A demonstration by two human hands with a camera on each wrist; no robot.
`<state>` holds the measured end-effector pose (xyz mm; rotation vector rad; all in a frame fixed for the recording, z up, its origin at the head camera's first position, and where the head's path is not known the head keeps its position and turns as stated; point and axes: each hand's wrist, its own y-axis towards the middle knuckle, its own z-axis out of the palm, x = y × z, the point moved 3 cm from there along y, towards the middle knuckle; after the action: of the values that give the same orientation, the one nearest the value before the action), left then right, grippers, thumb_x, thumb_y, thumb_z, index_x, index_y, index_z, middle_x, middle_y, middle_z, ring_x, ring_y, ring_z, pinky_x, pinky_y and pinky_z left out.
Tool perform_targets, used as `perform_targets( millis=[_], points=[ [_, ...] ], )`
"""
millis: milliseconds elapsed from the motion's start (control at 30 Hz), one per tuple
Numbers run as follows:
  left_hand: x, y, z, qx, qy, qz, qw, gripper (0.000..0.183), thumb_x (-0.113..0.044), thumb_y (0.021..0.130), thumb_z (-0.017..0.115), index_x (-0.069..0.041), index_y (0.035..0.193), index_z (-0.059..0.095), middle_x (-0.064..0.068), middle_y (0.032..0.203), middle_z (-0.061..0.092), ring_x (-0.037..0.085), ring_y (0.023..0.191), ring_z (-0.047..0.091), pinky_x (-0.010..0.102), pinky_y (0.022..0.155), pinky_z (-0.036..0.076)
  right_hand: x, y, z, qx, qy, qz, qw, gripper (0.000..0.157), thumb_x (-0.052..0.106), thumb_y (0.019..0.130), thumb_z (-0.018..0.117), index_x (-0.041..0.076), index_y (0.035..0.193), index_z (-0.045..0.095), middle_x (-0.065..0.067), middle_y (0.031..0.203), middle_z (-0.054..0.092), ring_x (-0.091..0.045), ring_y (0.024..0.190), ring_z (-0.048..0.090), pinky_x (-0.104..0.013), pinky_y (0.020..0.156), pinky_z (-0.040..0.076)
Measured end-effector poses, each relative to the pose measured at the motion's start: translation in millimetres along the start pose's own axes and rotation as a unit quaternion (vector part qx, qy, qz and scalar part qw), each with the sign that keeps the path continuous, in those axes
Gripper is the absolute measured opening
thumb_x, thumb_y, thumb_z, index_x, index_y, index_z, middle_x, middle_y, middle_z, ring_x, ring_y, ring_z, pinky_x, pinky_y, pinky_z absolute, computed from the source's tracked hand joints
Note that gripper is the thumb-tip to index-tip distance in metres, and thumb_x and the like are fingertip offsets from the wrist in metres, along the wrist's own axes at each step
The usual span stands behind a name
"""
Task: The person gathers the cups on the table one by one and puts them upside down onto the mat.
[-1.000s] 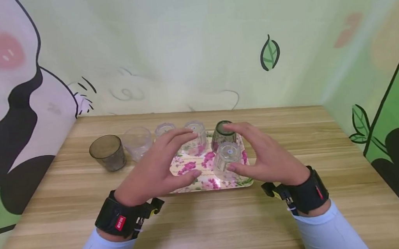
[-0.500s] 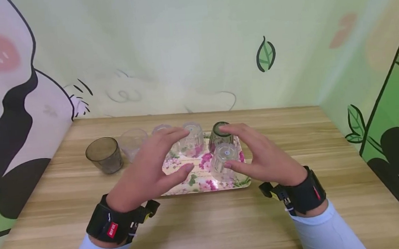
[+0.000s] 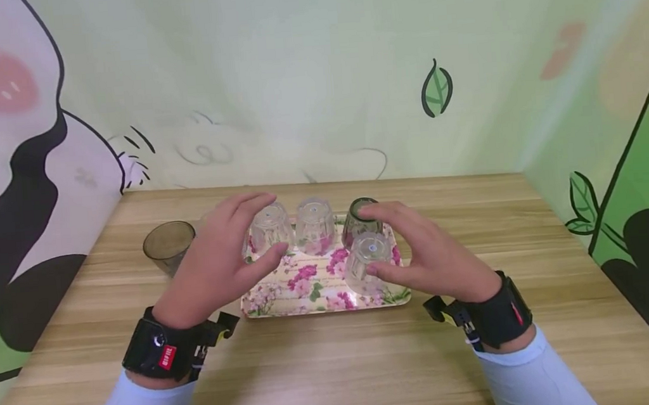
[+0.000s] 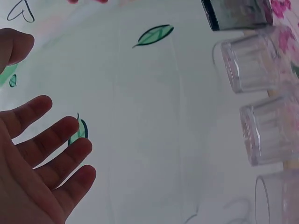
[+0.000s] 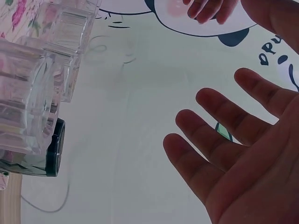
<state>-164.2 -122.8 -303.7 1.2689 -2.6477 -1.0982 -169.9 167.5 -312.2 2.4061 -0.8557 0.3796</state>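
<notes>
My left hand (image 3: 223,261) hovers over the left end of a flowered tray (image 3: 292,303), fingers apart and holding nothing. Beside its fingertips stands an upturned clear glass (image 3: 272,229); another upturned clear glass (image 3: 315,225) is to the right of that. My right hand (image 3: 437,251) hangs at the tray's right end with thumb and fingers spread. Close to it are a dark green-grey upturned glass (image 3: 355,225) and, in front, a clear upturned glass (image 3: 368,262). In both wrist views the palms are bare. A clear glass (image 4: 278,200) left of the tray is mostly hidden behind my left hand in the head view.
A smoky brown glass (image 3: 169,243) stands mouth up on the wooden table (image 3: 337,367), left of the tray. Behind the table rises a pale green wall (image 3: 316,101) with painted leaves and a panda.
My left hand has moved left, uncovering the tray's left part and the clear glass there, and now covers the clear glass off the tray. The right hand stays nearly still.
</notes>
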Motion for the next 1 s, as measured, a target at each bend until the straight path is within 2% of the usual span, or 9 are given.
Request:
perform_targets(
  millis=[233,567,800,1000],
  points=[
    [19.5,0.0,-2.3,0.020,0.018,-0.024,0.9994,0.065,-0.033,0.091,0.069,-0.002,0.144,0.049,0.023,0.144,0.056,0.038,0.135,0.049,0.062,0.111,0.046,-1.0,0.2,1.7,-0.002,-0.007,-0.003,1.000,0.074,0.023,0.084,0.080,0.013,0.148,0.044,-0.014,0.145,0.055,-0.028,0.134,0.051,-0.058,0.110,0.050],
    [43.5,-0.7,4.0,0.064,0.048,-0.069,0.9944,0.064,-0.035,0.094,0.067,-0.002,0.145,0.047,0.025,0.148,0.052,0.041,0.138,0.045,0.065,0.114,0.042,-2.7,0.7,3.3,0.002,-0.016,-0.002,1.000,0.074,0.022,0.083,0.082,0.010,0.147,0.045,-0.015,0.144,0.055,-0.029,0.133,0.052,-0.057,0.109,0.052],
    [61.8,-3.1,13.3,0.124,0.059,-0.115,0.9838,0.065,-0.036,0.097,0.063,-0.002,0.149,0.042,0.026,0.150,0.048,0.042,0.139,0.044,0.065,0.114,0.043,-3.6,0.5,3.4,0.004,-0.015,-0.004,1.000,0.072,0.022,0.084,0.081,0.010,0.146,0.047,-0.015,0.144,0.055,-0.029,0.132,0.053,-0.057,0.107,0.053],
    [74.8,-4.6,19.2,0.158,0.065,-0.137,0.9757,0.072,-0.043,0.096,0.061,-0.003,0.151,0.039,0.026,0.153,0.046,0.045,0.140,0.041,0.067,0.116,0.040,-3.7,0.6,4.0,0.001,-0.014,-0.011,1.000,0.069,0.022,0.084,0.081,0.010,0.145,0.049,-0.014,0.143,0.056,-0.028,0.131,0.053,-0.056,0.107,0.053]
  ],
)
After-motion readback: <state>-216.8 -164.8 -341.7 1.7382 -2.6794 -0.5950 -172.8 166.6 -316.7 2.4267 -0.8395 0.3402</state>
